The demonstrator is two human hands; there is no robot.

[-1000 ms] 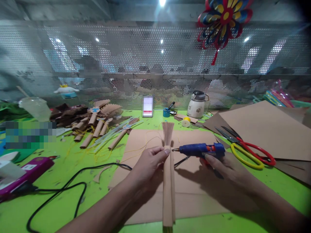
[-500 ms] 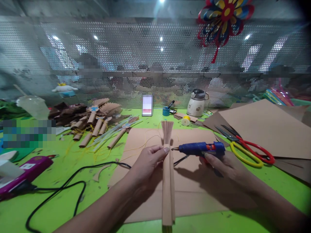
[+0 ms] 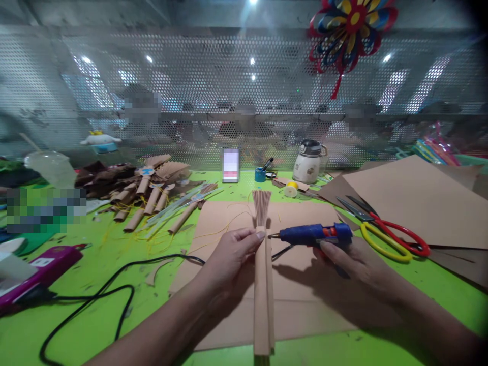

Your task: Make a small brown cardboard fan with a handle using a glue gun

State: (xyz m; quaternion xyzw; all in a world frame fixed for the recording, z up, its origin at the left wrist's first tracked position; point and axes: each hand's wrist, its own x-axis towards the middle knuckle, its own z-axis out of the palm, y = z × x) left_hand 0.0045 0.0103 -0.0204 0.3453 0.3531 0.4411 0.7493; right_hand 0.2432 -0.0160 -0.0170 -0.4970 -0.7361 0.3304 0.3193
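My left hand [image 3: 234, 259] pinches a pleated brown paper fan [image 3: 261, 300] just below its fluted top, thumb in front. The piece stands lengthwise toward me, with a long folded strip as its lower part. My right hand [image 3: 351, 256] is closed around a blue hot glue gun [image 3: 316, 234], its nozzle pointing left at the right edge of the fan, by my left thumb. Whether the nozzle touches the paper I cannot tell. Beneath lies a large brown paper sheet [image 3: 224, 320].
Scissors [image 3: 385, 234] with red and yellow handles lie at right beside stacked brown paper [image 3: 423, 198]. At left are rolled-handle paper pieces [image 3: 152, 198], a purple power strip [image 3: 57, 269] and a black cord [image 3: 114, 287]. A phone [image 3: 231, 165] and a white bottle [image 3: 306, 162] stand behind.
Almost nothing differs. Both hands, the fan and the glue gun keep their positions, apart from a very slight shift of the whole view.
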